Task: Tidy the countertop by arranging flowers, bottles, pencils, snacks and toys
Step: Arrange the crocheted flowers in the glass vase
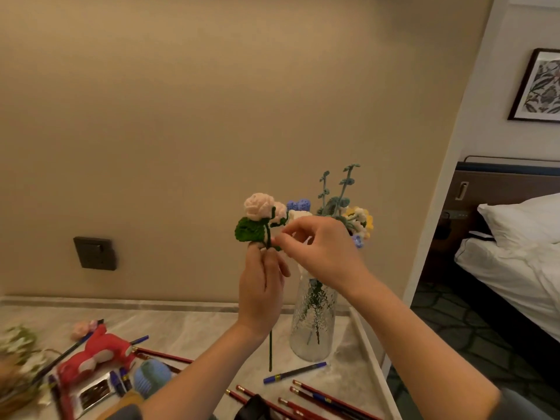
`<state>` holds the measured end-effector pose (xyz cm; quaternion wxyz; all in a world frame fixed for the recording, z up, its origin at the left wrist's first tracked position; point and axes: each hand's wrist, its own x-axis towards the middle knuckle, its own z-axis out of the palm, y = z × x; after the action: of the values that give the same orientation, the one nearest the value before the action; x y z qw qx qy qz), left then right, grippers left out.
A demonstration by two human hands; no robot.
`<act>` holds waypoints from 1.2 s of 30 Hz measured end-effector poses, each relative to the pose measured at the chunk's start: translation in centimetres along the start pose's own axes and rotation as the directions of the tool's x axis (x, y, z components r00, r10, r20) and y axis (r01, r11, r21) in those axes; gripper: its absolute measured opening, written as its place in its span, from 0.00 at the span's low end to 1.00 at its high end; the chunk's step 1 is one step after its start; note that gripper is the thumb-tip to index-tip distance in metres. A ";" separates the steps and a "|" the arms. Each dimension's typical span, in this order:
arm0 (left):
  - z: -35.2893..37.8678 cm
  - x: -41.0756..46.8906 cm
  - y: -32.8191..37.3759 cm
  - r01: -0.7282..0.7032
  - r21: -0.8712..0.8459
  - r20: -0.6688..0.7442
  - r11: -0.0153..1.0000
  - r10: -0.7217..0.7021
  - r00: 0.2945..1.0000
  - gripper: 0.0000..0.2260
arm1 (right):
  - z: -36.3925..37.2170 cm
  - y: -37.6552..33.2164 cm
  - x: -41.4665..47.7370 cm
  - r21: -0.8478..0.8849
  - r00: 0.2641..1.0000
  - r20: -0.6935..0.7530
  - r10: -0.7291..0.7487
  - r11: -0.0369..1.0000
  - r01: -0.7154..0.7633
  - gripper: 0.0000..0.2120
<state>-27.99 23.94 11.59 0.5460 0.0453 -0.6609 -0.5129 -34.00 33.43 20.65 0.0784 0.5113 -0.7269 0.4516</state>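
Observation:
My left hand (263, 283) holds up a crocheted pale pink rose (259, 206) by its green stem, which hangs down past my wrist. My right hand (318, 250) pinches at the same stem just below the green leaf (250, 230). Behind my hands stands a textured glass vase (313, 325) with several crocheted flowers (357, 221) in it. Red pencils (318, 398) and a blue pencil (295, 372) lie scattered on the marble countertop (197, 328). A red toy (97, 353) and a blue-green yarn ball (151, 375) lie at the left.
A snack packet (94, 392) lies beside the red toy, and another pink crocheted flower (83, 328) behind it. Blurred white flowers (18, 344) sit at the far left. A dark wall switch (95, 253) is on the beige wall. A bed (515, 253) is to the right.

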 end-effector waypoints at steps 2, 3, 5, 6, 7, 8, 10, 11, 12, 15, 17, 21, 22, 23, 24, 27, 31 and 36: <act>-0.2 -0.5 0.8 -0.002 0.035 0.014 0.999 0.001 1.000 0.07 | 0.6 -0.1 -0.2 -0.024 0.998 0.069 0.014 1.000 -0.013 0.07; -0.2 -0.6 1.0 0.002 0.058 0.012 0.998 -0.003 1.000 0.07 | 0.8 -0.1 -0.3 -0.018 0.998 0.062 0.013 1.000 -0.012 0.08; -0.5 -0.7 1.4 0.024 0.091 -0.001 0.996 -0.024 1.000 0.08 | 1.0 -0.1 -0.4 -0.005 1.000 0.030 -0.005 1.000 0.005 0.09; -0.6 -0.6 1.6 0.030 0.100 -0.007 0.995 -0.029 1.000 0.11 | 1.1 0.0 -0.4 0.000 1.000 0.021 -0.018 1.000 0.018 0.09; -0.7 -0.6 1.8 0.019 0.115 -0.008 0.993 -0.018 1.000 0.12 | 1.0 -0.1 -0.5 0.011 0.999 0.010 -0.034 0.999 0.034 0.09; -0.7 -0.5 2.1 -0.002 0.133 -0.001 0.991 0.002 1.000 0.12 | 0.9 0.0 -0.5 0.024 0.999 -0.009 -0.048 0.999 0.048 0.07; -0.4 -0.4 2.7 -0.054 0.127 0.032 0.990 0.050 0.998 0.06 | 0.3 -0.3 -0.6 0.056 0.998 -0.050 -0.042 0.997 0.045 0.04; -0.2 -0.4 3.0 -0.077 0.112 0.050 0.991 0.072 0.996 0.03 | -0.3 -0.5 -0.6 0.073 0.998 -0.068 -0.013 0.997 0.018 0.03; 0.2 -0.4 3.3 -0.103 0.111 0.059 0.989 0.097 0.994 0.04 | -1.2 -0.6 -0.5 0.087 0.996 -0.090 0.021 0.996 -0.013 0.02; 1.6 -0.5 3.8 -0.132 0.201 0.027 0.971 0.129 0.991 0.08 | -4.4 -0.7 0.2 0.075 0.977 -0.208 0.038 0.997 -0.023 0.07; 2.7 -0.4 4.0 -0.159 0.311 -0.024 0.937 0.175 0.984 0.10 | -6.4 -0.6 0.7 0.009 0.952 -0.305 0.010 1.000 -0.008 0.09; 4.4 1.1 3.5 -0.250 0.579 0.071 0.776 0.257 0.964 0.20 | -9.1 -0.5 1.6 -0.057 0.873 -0.485 -0.057 0.998 0.033 0.08; 4.7 1.5 3.4 -0.272 0.635 0.106 0.723 0.267 0.958 0.21 | -9.5 -0.5 1.9 -0.058 0.851 -0.519 -0.073 0.997 0.050 0.07; 5.0 2.0 3.3 -0.300 0.680 0.140 0.670 0.282 0.949 0.20 | -9.9 -0.5 2.2 -0.052 0.830 -0.551 -0.086 0.996 0.068 0.07; 5.3 2.5 3.2 -0.327 0.713 0.174 0.620 0.294 0.940 0.20 | -10.1 -0.6 2.4 -0.042 0.809 -0.580 -0.094 0.995 0.086 0.07; 5.7 3.9 2.9 -0.359 0.751 0.220 0.554 0.303 0.927 0.17 | -10.3 -0.8 3.3 0.009 0.754 -0.648 -0.108 0.989 0.149 0.04; 5.6 4.5 2.5 -0.333 0.773 0.194 0.540 0.299 0.934 0.16 | -9.5 -0.7 4.2 0.032 0.730 -0.670 -0.138 0.976 0.214 0.03; 5.4 4.4 2.5 -0.335 0.758 0.168 0.559 0.329 0.929 0.18 | -7.2 1.4 5.0 -0.033 0.789 -0.593 -0.161 0.984 0.176 0.01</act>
<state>-32.68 25.77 17.04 0.5566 0.1487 -0.8147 -0.0658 -40.02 35.51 26.89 0.3353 0.4081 -0.6122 0.5884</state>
